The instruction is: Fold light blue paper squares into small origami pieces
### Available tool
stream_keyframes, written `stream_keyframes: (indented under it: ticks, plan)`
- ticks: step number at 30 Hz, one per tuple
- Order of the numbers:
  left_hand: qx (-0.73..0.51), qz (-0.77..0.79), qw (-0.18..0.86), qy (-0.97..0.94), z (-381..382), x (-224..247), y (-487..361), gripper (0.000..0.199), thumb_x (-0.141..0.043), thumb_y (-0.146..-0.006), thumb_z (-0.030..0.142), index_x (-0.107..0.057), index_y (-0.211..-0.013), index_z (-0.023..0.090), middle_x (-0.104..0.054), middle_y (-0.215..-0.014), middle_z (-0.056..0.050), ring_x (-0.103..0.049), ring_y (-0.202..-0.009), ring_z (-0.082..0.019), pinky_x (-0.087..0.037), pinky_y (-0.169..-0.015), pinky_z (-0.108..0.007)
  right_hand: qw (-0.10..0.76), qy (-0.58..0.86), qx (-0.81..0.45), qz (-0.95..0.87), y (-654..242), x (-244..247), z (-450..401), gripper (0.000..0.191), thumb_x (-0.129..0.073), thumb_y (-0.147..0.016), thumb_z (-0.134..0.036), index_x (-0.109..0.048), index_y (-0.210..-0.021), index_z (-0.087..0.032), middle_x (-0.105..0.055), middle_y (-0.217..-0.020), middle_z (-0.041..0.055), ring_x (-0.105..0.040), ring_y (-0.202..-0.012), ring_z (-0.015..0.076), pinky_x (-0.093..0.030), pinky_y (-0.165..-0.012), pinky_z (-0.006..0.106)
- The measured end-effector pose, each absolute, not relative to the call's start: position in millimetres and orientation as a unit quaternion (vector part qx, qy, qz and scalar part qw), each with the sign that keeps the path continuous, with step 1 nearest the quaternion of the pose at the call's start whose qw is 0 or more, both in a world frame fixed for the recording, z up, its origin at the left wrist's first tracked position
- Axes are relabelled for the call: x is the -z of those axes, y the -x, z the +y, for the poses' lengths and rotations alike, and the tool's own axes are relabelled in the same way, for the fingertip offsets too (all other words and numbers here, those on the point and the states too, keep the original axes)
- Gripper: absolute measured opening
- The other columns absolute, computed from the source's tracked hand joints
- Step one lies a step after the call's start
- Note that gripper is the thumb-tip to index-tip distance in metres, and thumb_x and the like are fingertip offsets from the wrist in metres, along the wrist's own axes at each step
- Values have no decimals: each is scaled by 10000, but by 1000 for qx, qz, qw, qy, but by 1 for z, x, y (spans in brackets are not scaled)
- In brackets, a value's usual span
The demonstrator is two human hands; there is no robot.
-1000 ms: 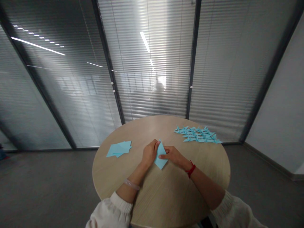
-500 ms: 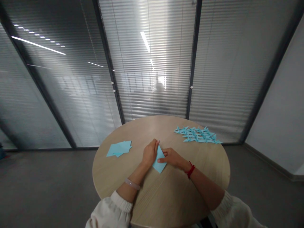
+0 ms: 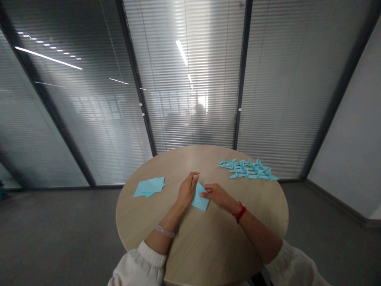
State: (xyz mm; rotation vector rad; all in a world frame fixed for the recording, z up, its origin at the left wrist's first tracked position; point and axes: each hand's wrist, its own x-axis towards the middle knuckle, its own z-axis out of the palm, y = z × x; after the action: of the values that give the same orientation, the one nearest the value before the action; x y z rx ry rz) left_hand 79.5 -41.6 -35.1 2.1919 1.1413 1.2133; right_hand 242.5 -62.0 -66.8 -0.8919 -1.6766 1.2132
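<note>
A folded piece of light blue origami paper (image 3: 201,203) is between my two hands over the middle of the round table, its lower end blunt. My left hand (image 3: 187,191) grips it along the left side, fingers pointing away from me and partly hiding its upper part. On the right edge, my right hand (image 3: 218,195) pinches the paper between thumb and fingers. Crease lines show faintly on its face; the exact fold is too small to make out.
Several loose blue paper sheets (image 3: 149,186) lie overlapping at the left of the wooden table (image 3: 220,246). Rows of folded blue paper cranes (image 3: 248,170) stand at the back right. Behind the table is a glass wall with blinds (image 3: 193,127).
The paper's lower end has gone from a long point to a shorter, blunter shape. My left fingers have straightened a little, and my right hand has shifted slightly up and to the right.
</note>
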Motion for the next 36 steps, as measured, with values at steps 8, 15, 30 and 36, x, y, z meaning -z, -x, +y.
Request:
stream_keyframes:
  ticks: [8,15,30,36]
  plan:
    - [-431,320,278,-796,-34,53,-84,885,-714,-734,330,-205,-1456,281,-384,-1314,-123,-524,-1020,-211,-510,-678,-287,555,433,-382,-599,-254,68,-56,435,-553,-776,-582,-608,-697,-158,-565,-677,9,-475,-657,151,-390,-617,262]
    - [-405,301,274,-819,-34,53,-84,1009,-737,-689,174,-128,-1478,336,-368,-1374,-126,-543,-987,-194,-529,-717,-301,599,420,-384,-563,-253,70,-55,445,-539,-792,-591,-613,-753,-154,-588,-738,31,-496,-695,168,-421,-653,276]
    - [-422,345,275,-792,-39,46,-81,590,-400,-941,336,-178,-1468,189,-647,-921,-50,-616,-736,-141,-485,-720,-286,605,383,-469,-517,-249,61,-63,406,-611,-746,-567,-610,-785,-163,-612,-790,48,-556,-740,190,-484,-706,316]
    - [-438,378,274,-768,-37,48,-81,549,-408,-927,358,-268,-1430,189,-564,-676,38,-604,-621,-134,-472,-635,-247,593,373,-472,-535,-250,63,-63,374,-612,-756,-531,-600,-791,-159,-618,-795,40,-560,-733,180,-477,-712,313]
